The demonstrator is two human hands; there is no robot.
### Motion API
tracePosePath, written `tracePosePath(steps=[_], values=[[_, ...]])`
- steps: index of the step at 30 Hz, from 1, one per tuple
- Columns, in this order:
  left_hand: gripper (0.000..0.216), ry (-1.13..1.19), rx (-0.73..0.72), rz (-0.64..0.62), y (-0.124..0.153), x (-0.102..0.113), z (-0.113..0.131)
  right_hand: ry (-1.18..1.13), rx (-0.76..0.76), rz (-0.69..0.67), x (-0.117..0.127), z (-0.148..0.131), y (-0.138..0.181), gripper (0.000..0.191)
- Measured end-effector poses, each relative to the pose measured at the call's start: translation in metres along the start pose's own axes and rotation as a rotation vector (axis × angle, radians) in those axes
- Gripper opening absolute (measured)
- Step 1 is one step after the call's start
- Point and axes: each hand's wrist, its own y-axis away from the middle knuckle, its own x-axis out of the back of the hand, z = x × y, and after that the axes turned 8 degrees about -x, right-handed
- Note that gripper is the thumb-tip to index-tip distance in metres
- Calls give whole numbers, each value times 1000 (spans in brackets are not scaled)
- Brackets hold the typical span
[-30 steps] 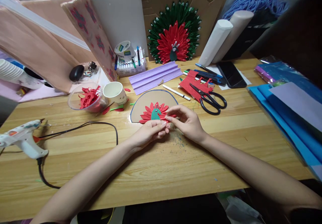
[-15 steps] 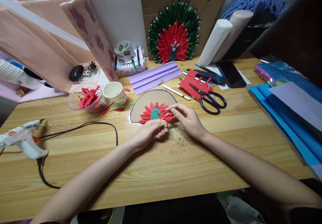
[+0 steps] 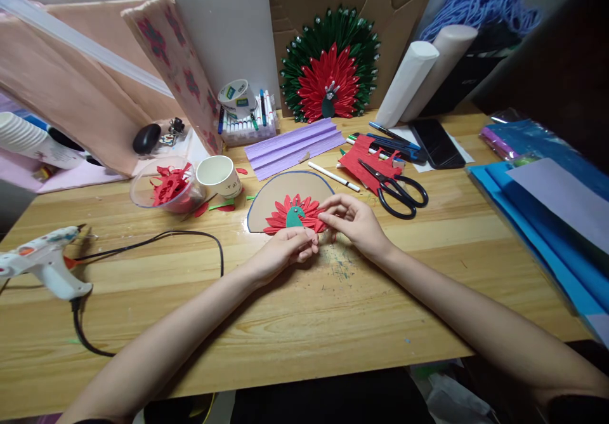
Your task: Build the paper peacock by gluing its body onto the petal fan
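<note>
My left hand (image 3: 291, 246) is closed in a pinch, its fingertips at the lower end of a small red paper petal (image 3: 320, 225). From the other side, my right hand (image 3: 356, 224) pinches the same petal between thumb and index finger. Just behind both hands lies a half-round cardboard piece (image 3: 270, 197) with a blue edge. Red paper petals (image 3: 280, 213) fan out on it around a green peacock body (image 3: 294, 216). My fingers cover part of its lower edge.
Black-handled scissors (image 3: 397, 189) rest on cut red paper (image 3: 356, 160) to the right. A glue gun (image 3: 47, 262) with its cord lies left. Behind are a paper cup (image 3: 219, 176), a tub of red scraps (image 3: 166, 186), a white marker (image 3: 333, 176) and a finished peacock (image 3: 330, 72).
My right fingers have closed in slightly on the red petal and lowered a little. The left hand stays almost in place. The view has tilted slightly.
</note>
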Motion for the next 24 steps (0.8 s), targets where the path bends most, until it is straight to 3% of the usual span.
tracePosePath(steps=[6,13,24], values=[[22,2,4,14,0,-1,1,-3,27,40,5,-1,-4,18],[27,-47,-11,-19,1,1,-2,125,9,-179,9,-1,-4,19],[26,-44,-32,-1,0,2,-3,233,106,-34,7,-1,0,13]])
